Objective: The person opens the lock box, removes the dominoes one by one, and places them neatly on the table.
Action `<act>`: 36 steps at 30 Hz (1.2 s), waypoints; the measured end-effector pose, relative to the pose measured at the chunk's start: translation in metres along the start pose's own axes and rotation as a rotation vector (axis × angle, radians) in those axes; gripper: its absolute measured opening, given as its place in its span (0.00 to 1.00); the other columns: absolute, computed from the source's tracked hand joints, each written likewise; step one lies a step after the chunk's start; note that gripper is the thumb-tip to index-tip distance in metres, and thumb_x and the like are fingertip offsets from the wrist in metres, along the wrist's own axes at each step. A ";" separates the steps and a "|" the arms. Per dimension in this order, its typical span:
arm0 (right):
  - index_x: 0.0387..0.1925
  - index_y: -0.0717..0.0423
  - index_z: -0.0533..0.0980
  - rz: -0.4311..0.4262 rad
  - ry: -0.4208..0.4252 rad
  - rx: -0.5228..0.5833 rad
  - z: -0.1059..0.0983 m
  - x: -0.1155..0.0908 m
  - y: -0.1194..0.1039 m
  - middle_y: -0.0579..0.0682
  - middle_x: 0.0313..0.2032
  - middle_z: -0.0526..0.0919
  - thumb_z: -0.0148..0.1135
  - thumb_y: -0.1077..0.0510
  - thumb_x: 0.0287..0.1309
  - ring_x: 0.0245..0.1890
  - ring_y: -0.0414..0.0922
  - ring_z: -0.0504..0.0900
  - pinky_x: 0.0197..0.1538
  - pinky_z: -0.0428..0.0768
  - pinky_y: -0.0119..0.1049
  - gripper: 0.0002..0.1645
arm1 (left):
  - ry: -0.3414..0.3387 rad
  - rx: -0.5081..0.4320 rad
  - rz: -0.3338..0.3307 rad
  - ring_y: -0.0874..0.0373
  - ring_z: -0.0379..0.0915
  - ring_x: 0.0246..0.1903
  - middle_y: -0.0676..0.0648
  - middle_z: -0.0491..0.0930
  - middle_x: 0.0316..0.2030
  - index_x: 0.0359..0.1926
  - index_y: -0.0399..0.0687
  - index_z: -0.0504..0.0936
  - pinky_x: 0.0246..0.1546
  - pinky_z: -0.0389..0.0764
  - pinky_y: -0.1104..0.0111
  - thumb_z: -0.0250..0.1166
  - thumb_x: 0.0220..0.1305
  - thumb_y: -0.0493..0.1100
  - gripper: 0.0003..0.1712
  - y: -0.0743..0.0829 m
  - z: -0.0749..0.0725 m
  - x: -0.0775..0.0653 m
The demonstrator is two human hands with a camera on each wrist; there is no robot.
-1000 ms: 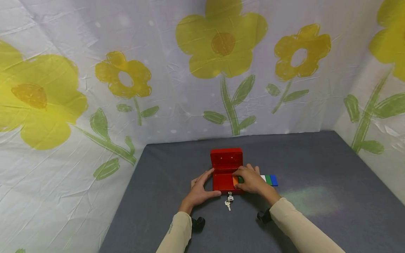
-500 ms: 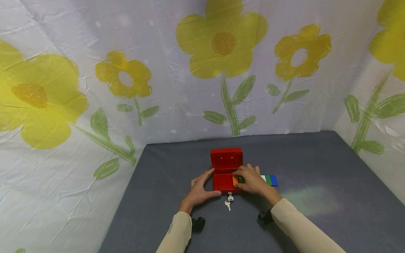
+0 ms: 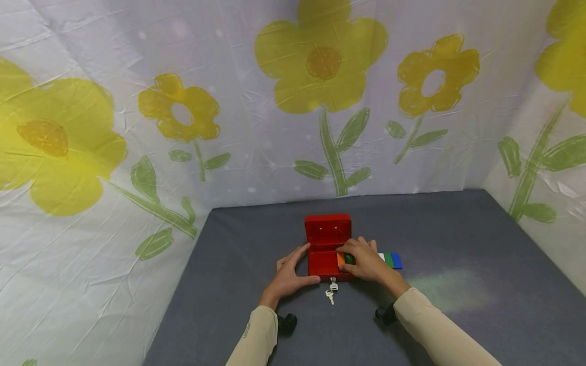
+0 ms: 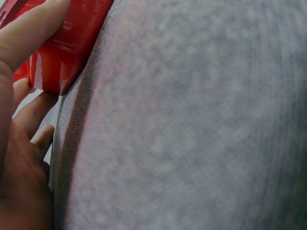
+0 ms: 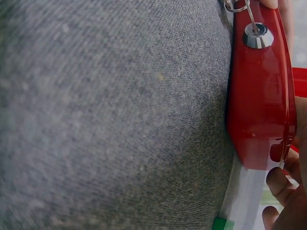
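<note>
A small red cash box (image 3: pixel 323 262) stands with its lid (image 3: pixel 328 231) raised. My left hand (image 3: pixel 287 277) holds its left end, thumb at the front corner and fingers along the side, as the left wrist view also shows. My right hand (image 3: pixel 363 260) reaches over the right rim, thumb and index finger at the two ends of an orange flat piece (image 3: pixel 341 260) inside the box. A dark green piece (image 3: pixel 349 259) shows under that palm. In the right wrist view, a key sits in the front lock (image 5: pixel 258 36), and the other right fingers are outside the box.
A second key (image 3: pixel 330 296) hangs from the lock by a ring. Right of the box, partly behind my right hand, lies a row of flat pieces: white, green (image 3: pixel 388 260) and blue (image 3: pixel 396 261). The grey table (image 3: pixel 247 244) meets a flower-printed cloth (image 3: pixel 256 152) behind.
My right wrist and sleeve have shifted very slightly to the right. The left hand and the cash box stay as they were.
</note>
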State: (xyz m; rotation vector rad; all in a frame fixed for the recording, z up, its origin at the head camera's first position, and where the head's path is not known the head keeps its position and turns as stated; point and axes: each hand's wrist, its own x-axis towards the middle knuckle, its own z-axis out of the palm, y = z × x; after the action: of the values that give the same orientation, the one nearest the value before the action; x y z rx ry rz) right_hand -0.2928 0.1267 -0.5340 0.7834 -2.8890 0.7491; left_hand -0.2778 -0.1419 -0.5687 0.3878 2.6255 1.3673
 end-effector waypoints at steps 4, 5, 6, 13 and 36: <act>0.56 0.52 0.83 0.003 0.012 0.019 0.000 -0.001 0.000 0.49 0.52 0.84 0.75 0.50 0.55 0.45 0.44 0.70 0.43 0.55 0.42 0.27 | 0.001 -0.005 0.010 0.46 0.45 0.78 0.51 0.60 0.78 0.77 0.74 0.59 0.71 0.52 0.39 0.78 0.51 0.62 0.55 0.001 -0.001 0.000; 0.57 0.52 0.83 0.005 0.015 0.024 0.000 -0.001 0.000 0.49 0.52 0.84 0.75 0.50 0.55 0.45 0.44 0.70 0.43 0.55 0.42 0.27 | 0.002 -0.008 0.012 0.46 0.45 0.78 0.51 0.60 0.78 0.77 0.74 0.59 0.71 0.51 0.39 0.78 0.51 0.62 0.55 0.001 -0.001 0.000; 0.57 0.52 0.83 0.007 0.017 0.028 0.000 -0.001 -0.001 0.49 0.51 0.84 0.75 0.50 0.55 0.45 0.44 0.70 0.43 0.55 0.42 0.27 | 0.001 -0.010 0.012 0.46 0.45 0.78 0.51 0.60 0.78 0.77 0.74 0.59 0.71 0.51 0.40 0.78 0.51 0.62 0.55 0.001 -0.001 0.000; 0.57 0.52 0.83 0.008 0.035 0.054 -0.001 -0.003 -0.002 0.49 0.49 0.84 0.74 0.50 0.55 0.45 0.44 0.71 0.44 0.56 0.43 0.27 | 0.009 -0.004 0.016 0.45 0.46 0.78 0.51 0.61 0.78 0.77 0.73 0.60 0.70 0.52 0.40 0.78 0.51 0.61 0.55 0.001 -0.001 0.000; 0.56 0.53 0.83 -0.055 0.120 0.102 -0.008 -0.006 0.000 0.49 0.48 0.84 0.73 0.53 0.53 0.43 0.44 0.71 0.42 0.54 0.40 0.27 | 0.002 0.000 0.003 0.47 0.45 0.78 0.52 0.61 0.77 0.77 0.76 0.60 0.70 0.52 0.42 0.79 0.50 0.61 0.55 -0.001 0.000 0.001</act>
State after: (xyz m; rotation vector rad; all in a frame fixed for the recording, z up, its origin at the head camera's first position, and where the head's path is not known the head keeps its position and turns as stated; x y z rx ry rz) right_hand -0.2879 0.1337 -0.5283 0.7947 -2.7309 0.9101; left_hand -0.2792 -0.1422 -0.5699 0.3903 2.6281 1.3693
